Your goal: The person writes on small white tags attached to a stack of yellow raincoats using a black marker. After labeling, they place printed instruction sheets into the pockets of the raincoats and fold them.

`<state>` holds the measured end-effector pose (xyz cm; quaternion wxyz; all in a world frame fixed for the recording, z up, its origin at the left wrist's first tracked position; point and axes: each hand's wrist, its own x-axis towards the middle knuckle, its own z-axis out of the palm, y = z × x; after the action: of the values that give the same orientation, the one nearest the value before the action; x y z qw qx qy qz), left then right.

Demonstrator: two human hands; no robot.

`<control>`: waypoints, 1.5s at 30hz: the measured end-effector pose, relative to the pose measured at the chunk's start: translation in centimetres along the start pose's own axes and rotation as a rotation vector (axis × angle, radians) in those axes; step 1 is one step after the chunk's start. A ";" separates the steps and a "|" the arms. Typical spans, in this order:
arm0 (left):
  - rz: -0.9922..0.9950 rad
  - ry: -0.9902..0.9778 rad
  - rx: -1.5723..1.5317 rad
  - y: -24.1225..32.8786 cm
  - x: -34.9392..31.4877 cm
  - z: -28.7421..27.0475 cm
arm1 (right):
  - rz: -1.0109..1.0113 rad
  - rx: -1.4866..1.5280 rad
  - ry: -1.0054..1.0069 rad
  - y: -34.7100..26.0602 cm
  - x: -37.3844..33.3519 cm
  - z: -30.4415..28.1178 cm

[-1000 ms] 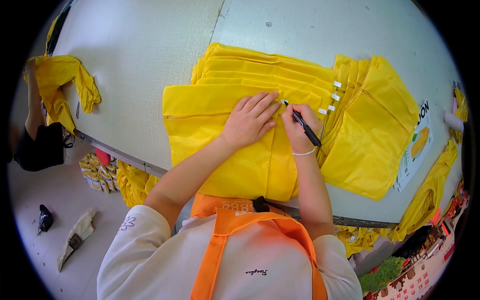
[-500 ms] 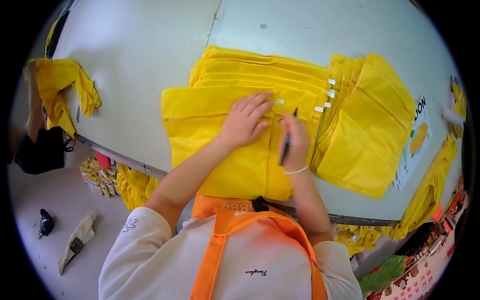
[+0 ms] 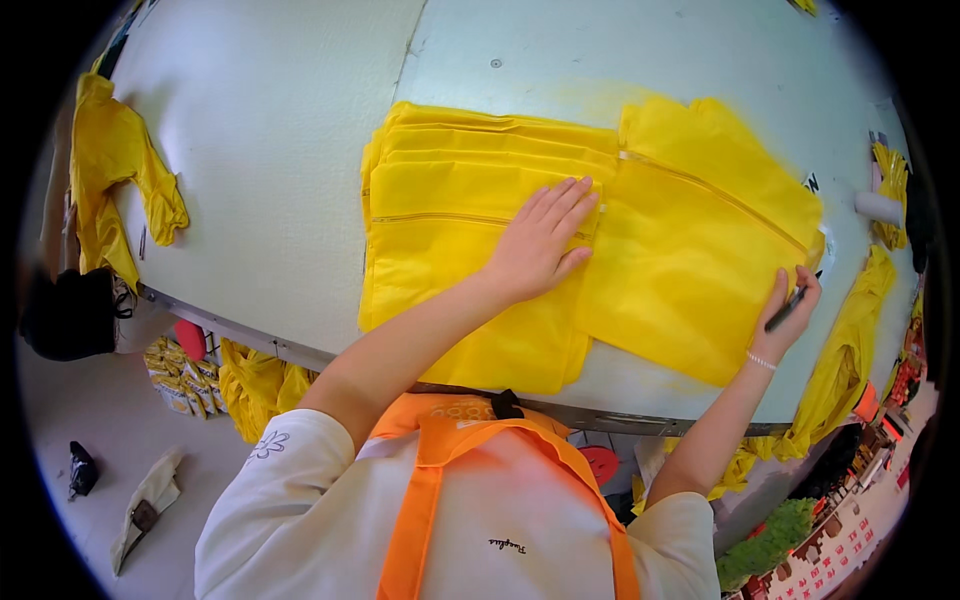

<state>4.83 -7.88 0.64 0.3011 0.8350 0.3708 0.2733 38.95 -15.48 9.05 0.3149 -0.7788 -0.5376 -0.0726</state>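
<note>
My left hand [image 3: 540,243] lies flat, fingers stretched out, on a stack of yellow zippered fabric pieces [image 3: 440,280]. A zipper runs across the top piece, and small white tags show near its right side. To the right, another yellow zippered piece [image 3: 690,270] spreads at a slant, its left part meeting the stack. At its right edge, my right hand [image 3: 783,335] is closed round a dark pen [image 3: 784,312], which points up and away. Whether the fingers also grip the fabric there, I cannot tell.
The pieces lie on a pale worktable [image 3: 270,190]. Yellow fabric [image 3: 110,150] rests at its left edge beside another person's arm. More yellow fabric [image 3: 848,360] hangs over the right edge, near a white roll [image 3: 880,207]. Bundled yellow goods [image 3: 250,385] sit below the table.
My right hand has moved right with the pen, from the stack to the right-hand piece's outer edge. The slanted piece now covers more space toward the stack. My left hand has shifted slightly right.
</note>
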 end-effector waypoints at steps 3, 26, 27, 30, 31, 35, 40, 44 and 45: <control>-0.057 -0.090 0.120 -0.7 -0.8 0.8 | -0.140 -0.255 0.043 1.3 0.2 1.1; -0.034 0.056 0.377 -4.9 -1.9 -2.7 | 0.034 0.638 -0.241 -18.9 -7.7 18.1; -0.036 0.055 0.376 -5.0 -1.9 -2.7 | 0.028 0.634 -0.239 -18.8 -7.7 18.2; -0.036 0.059 0.368 -5.1 -1.9 -2.5 | 0.015 0.636 -0.240 -18.6 -7.8 18.5; -0.035 0.062 0.365 -5.1 -1.9 -2.4 | 0.012 0.644 -0.243 -18.6 -7.7 18.5; -0.048 0.045 0.364 -5.0 -1.8 -2.6 | 0.013 0.657 -0.277 -18.4 -7.7 18.5; -0.039 0.041 0.356 -4.8 -1.7 -2.8 | 0.147 0.789 -0.228 -18.3 -8.3 17.6; -0.037 0.087 0.192 -5.9 -2.5 -2.6 | -0.113 0.482 -0.195 -18.6 -10.5 15.9; -0.024 0.128 0.112 -6.2 -2.8 -2.7 | -0.152 0.422 -0.267 -19.1 -11.3 15.5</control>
<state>-1.46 -5.88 -2.62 0.2329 0.8268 0.4138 0.3016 13.88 -11.34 -0.45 0.3905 -0.6561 -0.6343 0.1211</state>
